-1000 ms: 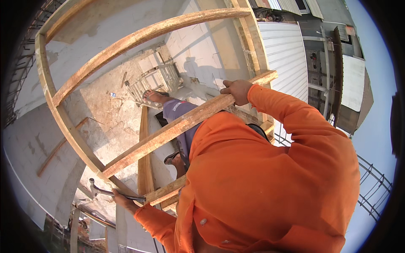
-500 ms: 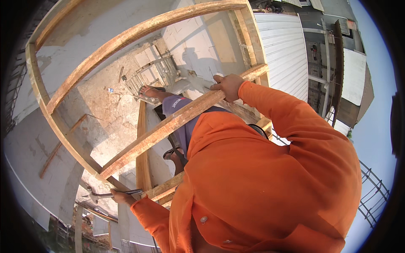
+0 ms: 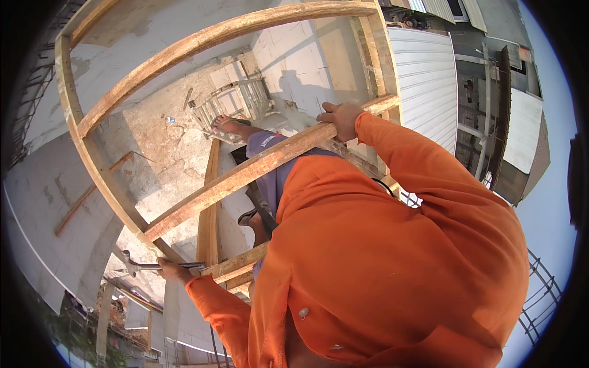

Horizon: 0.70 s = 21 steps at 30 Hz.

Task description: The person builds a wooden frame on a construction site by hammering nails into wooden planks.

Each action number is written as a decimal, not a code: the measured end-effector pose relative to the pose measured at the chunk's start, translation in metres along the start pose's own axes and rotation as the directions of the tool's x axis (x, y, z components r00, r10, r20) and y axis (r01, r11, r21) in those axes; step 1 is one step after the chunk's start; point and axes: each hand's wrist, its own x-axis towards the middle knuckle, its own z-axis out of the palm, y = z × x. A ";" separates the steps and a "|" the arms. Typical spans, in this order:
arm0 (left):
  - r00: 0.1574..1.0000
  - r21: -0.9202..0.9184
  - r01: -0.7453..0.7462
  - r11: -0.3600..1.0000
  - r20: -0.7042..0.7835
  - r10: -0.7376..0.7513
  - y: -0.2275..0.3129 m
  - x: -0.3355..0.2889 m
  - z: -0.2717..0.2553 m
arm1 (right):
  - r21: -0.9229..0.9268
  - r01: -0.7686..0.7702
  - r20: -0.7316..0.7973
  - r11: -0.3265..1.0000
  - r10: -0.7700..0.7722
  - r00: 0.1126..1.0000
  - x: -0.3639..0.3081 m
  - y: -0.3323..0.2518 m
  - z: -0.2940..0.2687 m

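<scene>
My right hand is closed over the upper end of a wooden beam, the thumb side lying on its top edge. This beam runs down to the left and meets a long side timber of an open wooden frame. At the lower left, my left hand grips a claw hammer by its handle, close beside that side timber and a lower crosspiece. The hammer's metal head points left, away from my body. My left fingers are partly hidden.
Another crossbeam spans the frame farther off. Far below lies a rubble-strewn floor, with a slatted wooden stand under my foot. A loose plank slants below the frame. White corrugated sheeting is at right.
The whole view has shifted slightly, with the far part of the frame now farther right. Both hands keep their holds, the left on the hammer and the right on the beam.
</scene>
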 end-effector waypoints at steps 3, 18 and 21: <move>0.999 0.105 -0.043 0.994 -0.025 0.046 -0.005 0.005 -0.001 | -0.016 -0.009 0.000 1.000 0.009 1.000 -0.005 -0.007 -0.012; 0.966 0.400 -0.045 0.915 -0.215 0.141 0.008 -0.011 0.007 | -0.069 0.011 -0.013 0.998 -0.012 1.000 0.000 -0.007 0.000; 0.967 0.365 -0.029 0.931 -0.225 0.119 0.009 -0.014 0.007 | -0.088 0.005 0.005 0.996 -0.005 1.000 -0.007 -0.010 -0.006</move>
